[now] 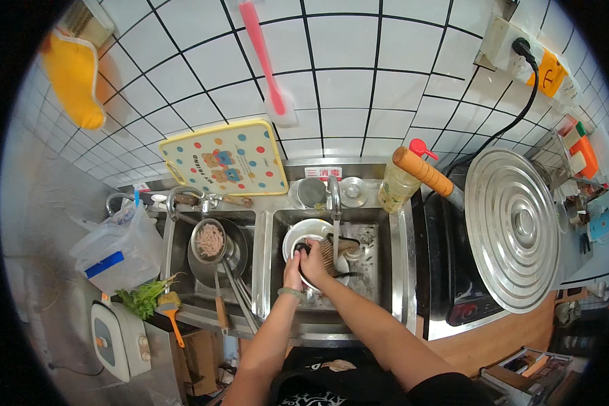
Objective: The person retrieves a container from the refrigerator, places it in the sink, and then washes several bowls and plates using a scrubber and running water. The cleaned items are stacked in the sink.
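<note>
Both hands are together over the right basin of a stainless steel sink point(401, 289). My left hand point(292, 272), with a pale green bangle point(290, 292) at its wrist, meets my right hand point(313, 261) around a small black item point(301, 247); the fingers partly hide it. Just right of them is a brown ribbed item point(328, 256) with black edging, its kind unclear. Under and behind the hands sits a white bowl point(295, 234). Water point(336, 231) runs from the chrome tap point(333, 195) beside the ribbed item.
The left basin holds a metal pan point(195, 261) and a strainer point(210, 241) of pinkish shreds. Behind stand a polka-dot cutting board point(228, 162) and a pump bottle point(398, 190). At right, a large metal lid point(512, 231) covers part of a black cooktop point(439, 284). Leafy greens point(144, 293) lie left.
</note>
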